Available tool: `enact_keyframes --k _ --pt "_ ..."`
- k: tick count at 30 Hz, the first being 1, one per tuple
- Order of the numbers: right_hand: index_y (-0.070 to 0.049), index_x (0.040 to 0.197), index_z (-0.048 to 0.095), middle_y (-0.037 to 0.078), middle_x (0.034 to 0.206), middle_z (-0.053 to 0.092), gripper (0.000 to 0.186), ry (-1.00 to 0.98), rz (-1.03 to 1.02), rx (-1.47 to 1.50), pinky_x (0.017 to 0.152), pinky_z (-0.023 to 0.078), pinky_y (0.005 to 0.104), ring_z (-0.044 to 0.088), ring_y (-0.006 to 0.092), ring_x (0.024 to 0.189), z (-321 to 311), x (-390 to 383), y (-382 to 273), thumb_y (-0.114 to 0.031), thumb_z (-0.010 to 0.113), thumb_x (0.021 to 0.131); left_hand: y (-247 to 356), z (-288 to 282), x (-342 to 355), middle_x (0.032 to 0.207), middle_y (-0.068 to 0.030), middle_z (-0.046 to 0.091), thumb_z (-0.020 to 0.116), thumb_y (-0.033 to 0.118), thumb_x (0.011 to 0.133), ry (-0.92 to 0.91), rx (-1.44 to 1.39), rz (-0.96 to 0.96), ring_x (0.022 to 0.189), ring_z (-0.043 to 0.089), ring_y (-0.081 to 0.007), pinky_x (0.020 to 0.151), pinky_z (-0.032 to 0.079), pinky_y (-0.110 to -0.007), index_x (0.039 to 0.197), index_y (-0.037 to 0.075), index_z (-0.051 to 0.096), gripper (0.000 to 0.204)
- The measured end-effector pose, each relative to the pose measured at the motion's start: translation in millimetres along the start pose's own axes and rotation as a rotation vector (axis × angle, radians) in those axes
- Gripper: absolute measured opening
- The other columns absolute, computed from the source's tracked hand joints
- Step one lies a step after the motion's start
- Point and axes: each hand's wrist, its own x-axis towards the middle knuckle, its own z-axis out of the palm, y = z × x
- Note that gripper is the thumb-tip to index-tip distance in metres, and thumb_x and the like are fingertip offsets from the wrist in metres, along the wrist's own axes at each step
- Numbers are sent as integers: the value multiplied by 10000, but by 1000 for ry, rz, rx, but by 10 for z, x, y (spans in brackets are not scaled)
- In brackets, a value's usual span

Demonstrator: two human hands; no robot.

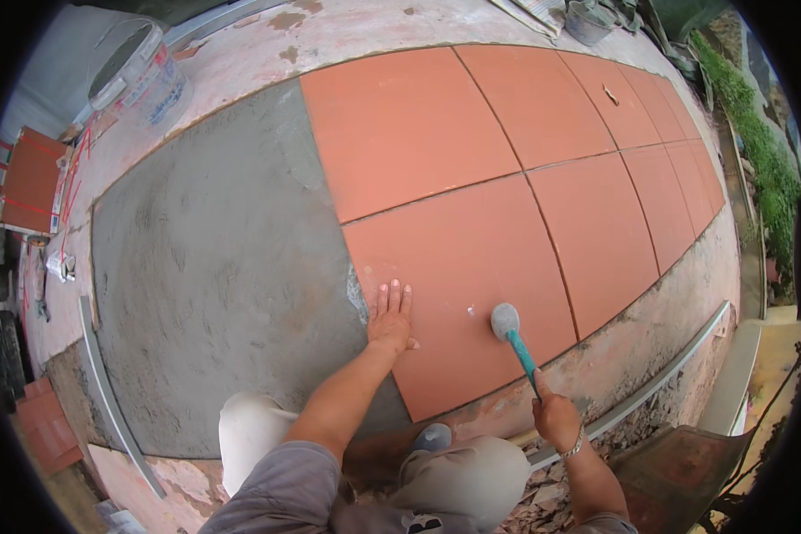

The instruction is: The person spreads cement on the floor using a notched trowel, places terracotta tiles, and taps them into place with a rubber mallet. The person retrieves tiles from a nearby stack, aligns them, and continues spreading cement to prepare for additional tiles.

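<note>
Terracotta-red square tile (461, 294), smooth and matte, lay at the near edge of the laid rows beside a rough grey bed of wet mortar (214, 267), and I had my left hand (390, 319) pressed flat on its left part, arm stretched forward, fingers (395, 295) straight and close together. My right hand (554, 418) sat low by the tile's near corner, its fingers wrapped around the teal handle of a rubber mallet (513, 336) whose rounded grey head rested on the tile. Far left stood a white plastic bucket (142, 76), its contents not discernible.
</note>
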Motion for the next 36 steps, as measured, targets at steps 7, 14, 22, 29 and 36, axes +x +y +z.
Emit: enact_keyframes --k 7,14,22,29,36 --pt "-64 1506 449 258 730 661 633 230 -36 81 630 522 531 653 447 672 -69 -45 -51 -128 630 903 8 63 47 1710 -138 -3 915 460 669 40 35 14 1574 26 -358 1243 230 -487 1640 144 44 1342" --pt "-69 1520 434 262 746 669 645 102 34 73 649 531 537 663 439 685 31 -110 0 -173 631 914 21 79 23 1708 -145 8 909 485 665 65 45 24 1570 49 -367 1240 236 -493 1638 138 50 1343" --pt "-95 1571 317 272 799 685 729 21 66 147 673 533 550 674 443 719 369 -228 112 -169 616 910 59 50 -7 1709 -140 10 914 448 680 48 59 20 1571 29 -367 1244 222 -499 1639 149 38 1333" --pt "-149 1580 290 254 796 675 748 175 129 358 659 528 538 666 439 721 542 -242 181 -147 614 906 179 120 15 1689 -202 68 923 465 650 131 161 65 1553 87 -414 1241 235 -491 1627 91 73 1349" --pt "-142 1543 408 242 776 660 635 276 143 363 659 528 514 652 435 717 508 -292 226 -143 607 940 97 271 99 1679 -212 117 919 467 648 181 179 95 1541 132 -423 1241 256 -463 1622 77 105 1328"
